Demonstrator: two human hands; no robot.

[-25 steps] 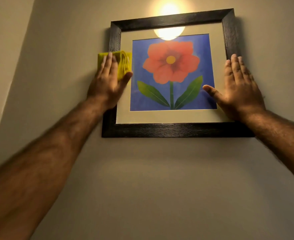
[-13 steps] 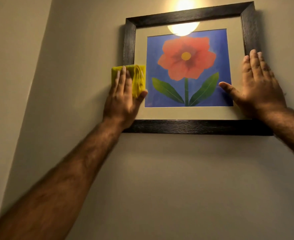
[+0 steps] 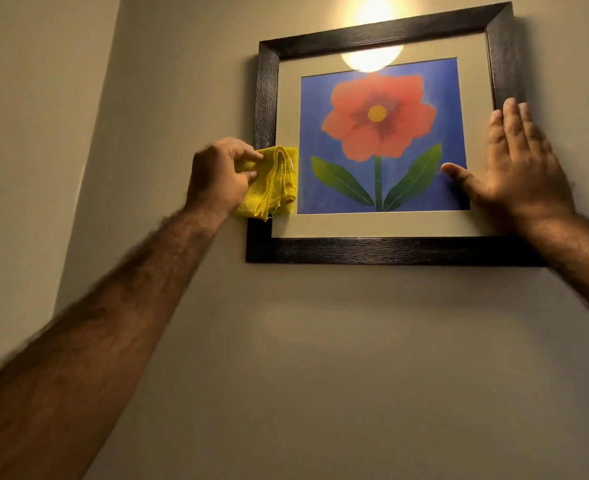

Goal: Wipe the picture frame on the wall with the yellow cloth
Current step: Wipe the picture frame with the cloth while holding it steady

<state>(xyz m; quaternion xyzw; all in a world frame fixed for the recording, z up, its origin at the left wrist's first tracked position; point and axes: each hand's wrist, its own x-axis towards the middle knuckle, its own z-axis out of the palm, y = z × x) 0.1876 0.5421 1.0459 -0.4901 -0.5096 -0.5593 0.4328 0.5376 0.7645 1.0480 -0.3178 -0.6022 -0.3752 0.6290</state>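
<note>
A dark wooden picture frame point(image 3: 383, 251) hangs on the wall, holding a red flower on blue behind glass. My left hand point(image 3: 216, 178) pinches a folded yellow cloth point(image 3: 275, 185) at the frame's lower left side; the cloth hangs over the left rail and the mat. My right hand point(image 3: 518, 168) lies flat with fingers spread on the frame's right side, thumb on the glass.
A round lamp glare point(image 3: 372, 58) reflects off the glass at the top of the picture. A wall corner point(image 3: 88, 168) runs down to the left of the frame. Bare beige wall point(image 3: 320, 358) lies below it.
My left hand slid down the frame's left side with the cloth and changed from a flat palm to a pinch grip. The view shifted left. My right hand stayed flat on the frame.
</note>
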